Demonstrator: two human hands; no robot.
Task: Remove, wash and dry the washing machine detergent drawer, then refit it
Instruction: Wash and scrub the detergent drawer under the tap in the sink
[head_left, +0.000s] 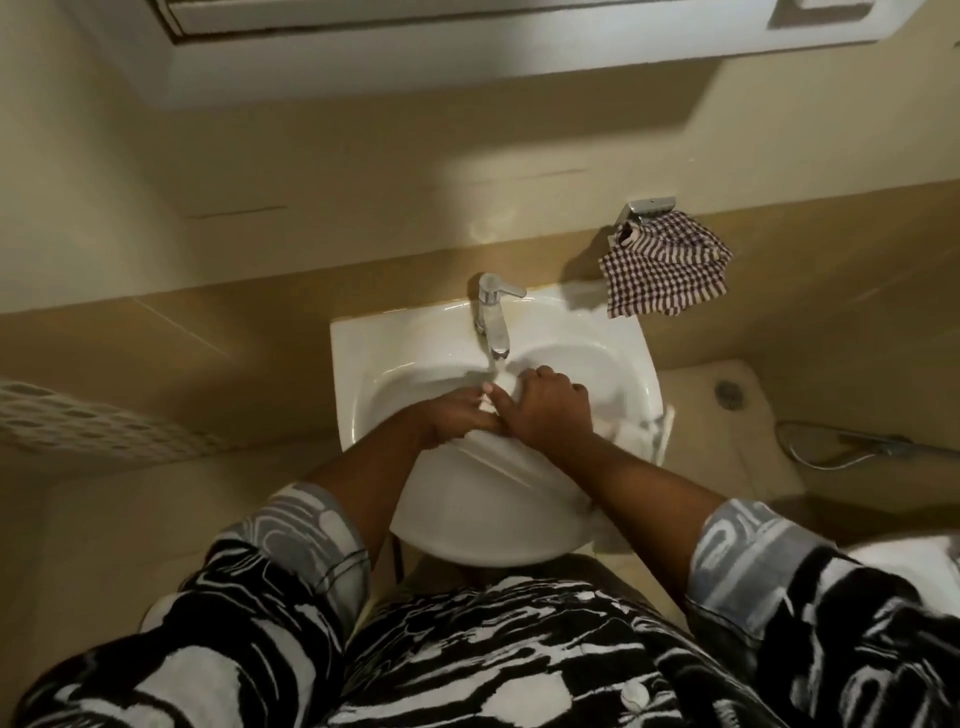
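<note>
While the tap (493, 317) runs, the right hand (550, 410) curls round a white drawer part (501, 385) beneath it, the grip of the left hand (457, 415) unclear; wet plastic could slip and drop; the drawer (641, 431) seemingly rests right of the tap.

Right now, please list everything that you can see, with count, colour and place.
sink: one, white, centre
tap: one, chrome, back of sink, water running
small part: one, white, under the tap, held in both hands
plastic piece: one, white, sink's right rim, partly hidden
cloth: one, dark checked, hanging on wall holder, right
basket: one, white, perforated, far left
hose: one, metal, floor, far right
left hand: one, holds the small part
right hand: one, curled over the small part
</note>
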